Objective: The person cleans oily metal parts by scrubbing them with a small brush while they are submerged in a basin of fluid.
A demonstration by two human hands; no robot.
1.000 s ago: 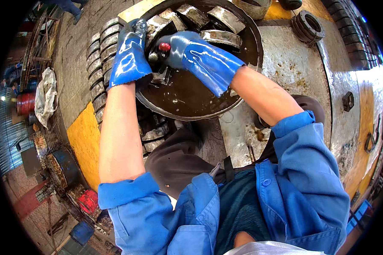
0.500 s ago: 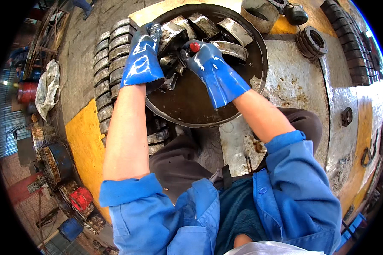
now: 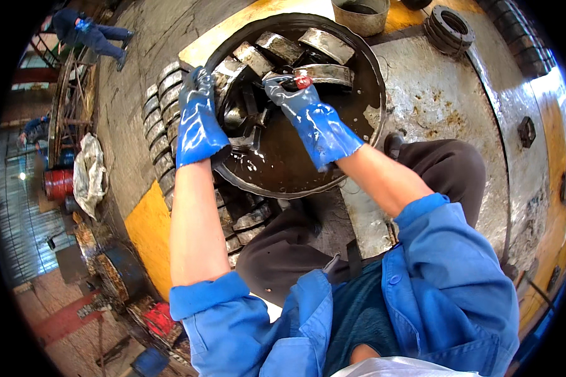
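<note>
Both hands wear blue rubber gloves and work inside a round, shallow metal pan point(image 3: 365, 122) that holds dark oily liquid. The left hand point(image 3: 198, 119) is curled at the pan's left rim, its fingers closed around one of the curved grey metal segments point(image 3: 227, 74). The right hand point(image 3: 299, 107) is closed on a small tool with a red handle point(image 3: 300, 81) — what the tip touches cannot be made out — just above a dark metal part point(image 3: 248, 125) lying in the liquid between the two hands. More curved segments point(image 3: 324, 44) lie in an arc along the far side of the pan.

The pan sits on a worn, rust-stained steel table point(image 3: 446, 119). Beside its left edge stands a row of similar segments point(image 3: 160, 119) set on edge. Beyond the pan are a grey bucket point(image 3: 358, 12) and a stack of dark rings point(image 3: 449, 28). Far off at upper left, another person in blue point(image 3: 88, 31) bends over the floor.
</note>
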